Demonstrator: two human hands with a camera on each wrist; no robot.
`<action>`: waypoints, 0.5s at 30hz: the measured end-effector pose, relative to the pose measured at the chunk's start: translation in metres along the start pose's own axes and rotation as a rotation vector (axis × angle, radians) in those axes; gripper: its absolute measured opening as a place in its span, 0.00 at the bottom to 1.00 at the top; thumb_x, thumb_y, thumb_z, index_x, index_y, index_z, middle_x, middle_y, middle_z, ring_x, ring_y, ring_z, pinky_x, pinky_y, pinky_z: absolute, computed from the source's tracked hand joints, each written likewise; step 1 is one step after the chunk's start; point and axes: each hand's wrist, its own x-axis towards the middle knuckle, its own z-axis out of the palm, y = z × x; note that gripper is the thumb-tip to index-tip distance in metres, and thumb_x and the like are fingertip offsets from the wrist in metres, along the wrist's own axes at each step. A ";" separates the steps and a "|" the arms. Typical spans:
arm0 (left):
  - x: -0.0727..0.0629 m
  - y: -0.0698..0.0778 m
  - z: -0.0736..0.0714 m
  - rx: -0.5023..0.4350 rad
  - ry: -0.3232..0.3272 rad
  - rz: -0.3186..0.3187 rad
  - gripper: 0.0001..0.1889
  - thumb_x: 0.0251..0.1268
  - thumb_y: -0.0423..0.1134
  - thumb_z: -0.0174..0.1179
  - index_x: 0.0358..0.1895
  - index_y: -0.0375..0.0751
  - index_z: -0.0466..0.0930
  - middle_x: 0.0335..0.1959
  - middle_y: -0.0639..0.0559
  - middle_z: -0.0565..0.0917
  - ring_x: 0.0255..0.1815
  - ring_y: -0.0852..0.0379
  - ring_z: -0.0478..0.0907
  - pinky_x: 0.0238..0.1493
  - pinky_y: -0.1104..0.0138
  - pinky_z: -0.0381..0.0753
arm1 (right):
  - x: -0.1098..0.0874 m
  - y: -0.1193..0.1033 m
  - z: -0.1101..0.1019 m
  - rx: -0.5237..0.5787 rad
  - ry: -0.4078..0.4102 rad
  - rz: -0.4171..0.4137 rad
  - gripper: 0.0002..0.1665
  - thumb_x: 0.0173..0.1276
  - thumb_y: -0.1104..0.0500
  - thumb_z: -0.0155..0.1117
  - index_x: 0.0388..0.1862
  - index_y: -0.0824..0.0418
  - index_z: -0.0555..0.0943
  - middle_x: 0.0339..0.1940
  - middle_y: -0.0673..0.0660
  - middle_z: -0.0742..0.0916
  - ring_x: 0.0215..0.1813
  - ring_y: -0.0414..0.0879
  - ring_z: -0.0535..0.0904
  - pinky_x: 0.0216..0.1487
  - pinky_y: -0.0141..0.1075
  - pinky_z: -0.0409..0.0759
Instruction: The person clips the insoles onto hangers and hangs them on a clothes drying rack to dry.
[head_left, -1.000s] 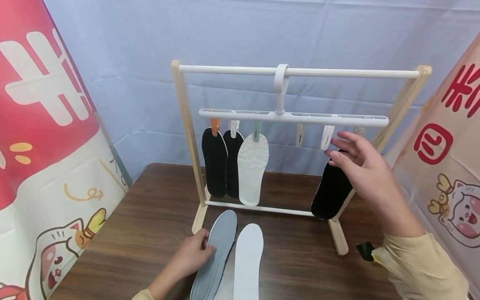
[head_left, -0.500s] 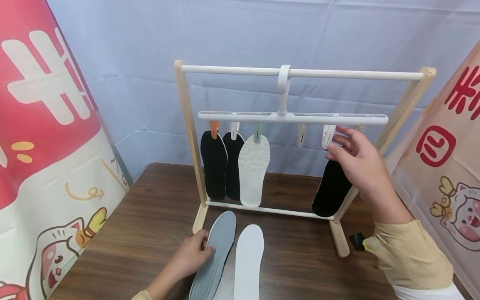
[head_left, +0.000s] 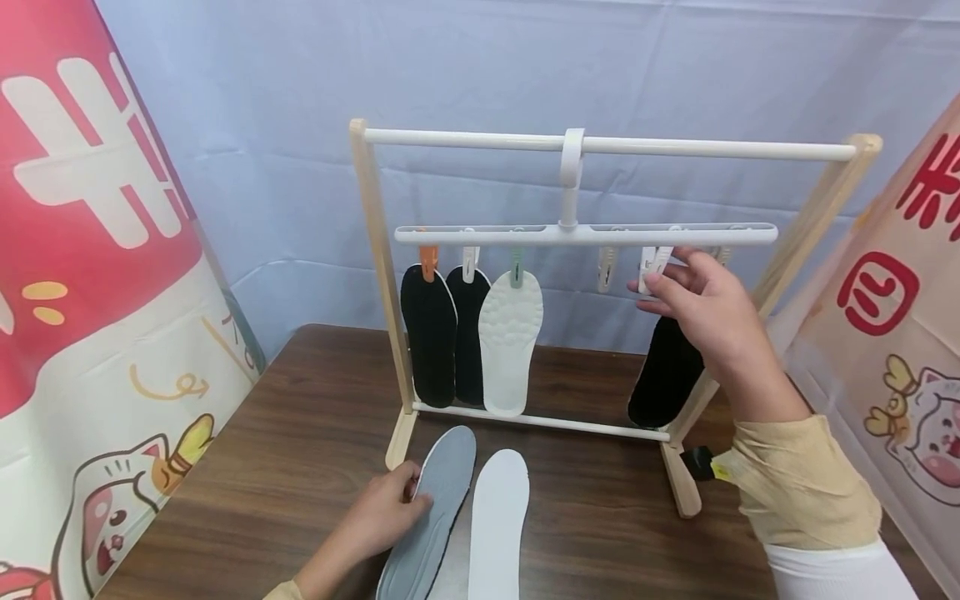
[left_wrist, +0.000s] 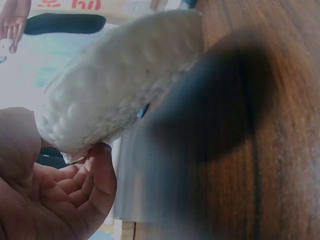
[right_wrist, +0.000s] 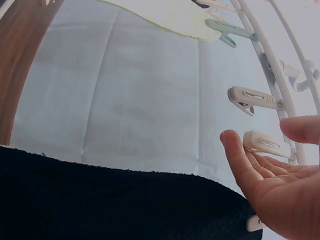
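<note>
My left hand [head_left: 382,508] pinches the edge of a grey insole [head_left: 438,500] over the table's front; its white bumpy side [left_wrist: 125,70] shows in the left wrist view. To its right lies a white insole [head_left: 498,525]. My right hand [head_left: 708,321] is up at the hanger, with thumb and fingers around a white clothes peg [head_left: 654,265], which holds no insole. Beside that hand hangs a black insole [head_left: 666,375], its top hidden by the hand in the head view. A bare beige peg [head_left: 607,268] hangs just left of the white one.
The white hanger bar [head_left: 480,235] hooks onto a wooden rack [head_left: 382,267]. On its left side hang two black insoles, the nearer under an orange peg [head_left: 428,262], and a white bumpy insole [head_left: 512,350] under a green peg [head_left: 517,268]. A blue cloth [head_left: 262,167] backs the table.
My right hand has moved slightly left and come round the white peg, which has turned to show its side. The left hand and grey insole stay nearly still.
</note>
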 end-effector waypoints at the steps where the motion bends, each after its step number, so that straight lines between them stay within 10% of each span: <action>1: 0.000 0.000 0.000 0.002 0.001 0.004 0.09 0.61 0.37 0.67 0.34 0.45 0.74 0.20 0.58 0.69 0.21 0.61 0.65 0.24 0.68 0.64 | 0.001 0.000 0.001 0.022 0.000 -0.003 0.35 0.77 0.62 0.59 0.74 0.75 0.58 0.44 0.44 0.85 0.44 0.34 0.87 0.47 0.27 0.83; 15: 0.002 0.000 0.000 -0.014 -0.015 0.011 0.08 0.62 0.37 0.67 0.38 0.44 0.76 0.21 0.58 0.69 0.22 0.61 0.66 0.24 0.68 0.65 | 0.008 -0.005 0.002 0.016 0.003 0.055 0.15 0.78 0.55 0.59 0.58 0.59 0.74 0.43 0.46 0.86 0.43 0.36 0.87 0.46 0.27 0.83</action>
